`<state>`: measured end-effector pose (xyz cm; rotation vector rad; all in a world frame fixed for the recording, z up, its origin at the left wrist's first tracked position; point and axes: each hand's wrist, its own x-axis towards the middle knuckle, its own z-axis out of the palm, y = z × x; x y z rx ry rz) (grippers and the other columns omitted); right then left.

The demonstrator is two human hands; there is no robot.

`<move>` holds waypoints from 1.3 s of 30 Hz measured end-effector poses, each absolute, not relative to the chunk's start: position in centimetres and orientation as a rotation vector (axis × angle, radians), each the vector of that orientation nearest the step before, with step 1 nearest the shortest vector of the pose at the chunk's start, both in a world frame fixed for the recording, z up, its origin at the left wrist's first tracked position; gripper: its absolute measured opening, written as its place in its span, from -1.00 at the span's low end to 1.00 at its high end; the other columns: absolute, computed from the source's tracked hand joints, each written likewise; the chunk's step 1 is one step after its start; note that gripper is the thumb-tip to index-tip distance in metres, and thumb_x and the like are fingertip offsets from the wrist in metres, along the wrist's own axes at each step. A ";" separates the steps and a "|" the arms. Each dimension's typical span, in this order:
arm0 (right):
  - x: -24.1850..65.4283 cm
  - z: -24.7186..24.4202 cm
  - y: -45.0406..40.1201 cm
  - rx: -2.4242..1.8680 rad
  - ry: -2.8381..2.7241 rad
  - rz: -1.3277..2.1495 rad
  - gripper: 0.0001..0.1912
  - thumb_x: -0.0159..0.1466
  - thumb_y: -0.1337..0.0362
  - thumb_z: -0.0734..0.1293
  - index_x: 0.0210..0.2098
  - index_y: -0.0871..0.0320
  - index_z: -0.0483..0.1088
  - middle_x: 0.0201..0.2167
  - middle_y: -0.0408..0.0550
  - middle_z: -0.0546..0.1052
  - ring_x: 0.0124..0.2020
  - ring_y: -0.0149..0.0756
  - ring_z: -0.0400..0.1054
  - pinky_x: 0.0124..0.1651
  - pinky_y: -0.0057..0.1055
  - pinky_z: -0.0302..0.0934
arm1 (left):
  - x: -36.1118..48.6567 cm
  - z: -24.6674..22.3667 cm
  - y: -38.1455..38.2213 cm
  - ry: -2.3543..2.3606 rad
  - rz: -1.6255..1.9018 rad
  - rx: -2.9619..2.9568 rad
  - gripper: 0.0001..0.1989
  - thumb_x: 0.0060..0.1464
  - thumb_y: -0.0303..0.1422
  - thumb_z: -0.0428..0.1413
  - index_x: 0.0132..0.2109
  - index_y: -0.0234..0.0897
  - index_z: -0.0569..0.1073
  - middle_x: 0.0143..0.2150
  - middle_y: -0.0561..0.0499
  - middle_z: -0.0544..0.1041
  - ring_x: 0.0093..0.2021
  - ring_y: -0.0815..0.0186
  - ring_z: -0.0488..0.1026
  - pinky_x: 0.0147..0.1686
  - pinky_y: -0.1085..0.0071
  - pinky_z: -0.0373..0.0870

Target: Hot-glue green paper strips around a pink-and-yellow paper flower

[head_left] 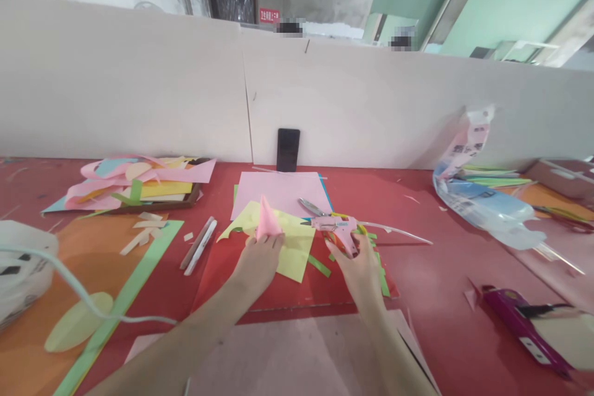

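Using the yellow sheet [293, 263] as landmark. Left hand [260, 258] is sitting over its middle, fingers bunching narrow around the base of the folded pink paper cone [268, 219]. Cone is standing point up over the sheet's far half; can't tell if the base is pressing on the sheet or hovering

Right hand [361, 265] is working just right of the sheet, thumb and fingers lying on either side of the pink glue gun [335, 224] at its grip, so I'm reading it as held. Trigger finger is hiding, can't tell if it's squeezing. Nozzle is pointing left, overlapping the sheet's right edge; clear rod [401, 232] is trailing off behind the gun, away from the sheet

Doing this well, my take:
- cone is looking like thin paper: keep the left grip light and low, or the fold is creasing
- nozzle is aiming toward the left fingers; if it's hot, angle it down and leave a gap
- scissors [312, 206] are lying just beyond the sheet's right edge, crowding the nozzle; slide them further off
- green strip [320, 266] is lying just beside the sheet's near right edge, on the red board [278, 302] under it; a stray drip would be sticking it down
- use a thin bead, hold the seam until it's setting
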<state>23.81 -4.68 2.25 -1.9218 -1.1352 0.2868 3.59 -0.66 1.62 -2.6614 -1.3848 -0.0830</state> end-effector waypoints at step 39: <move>23.6 2.4 -4.6 -1.955 -1.153 0.279 -0.43 -0.07 -0.13 0.28 -0.20 0.11 0.26 -0.30 -0.05 0.39 -0.35 -0.25 0.25 -0.33 -0.37 0.09 | 0.0 1.6 -2.8 -1.471 -0.409 -2.687 -0.67 0.07 -0.53 -0.12 -0.03 -0.25 0.36 -0.16 -0.09 0.37 -0.18 0.20 0.33 -0.16 0.22 0.32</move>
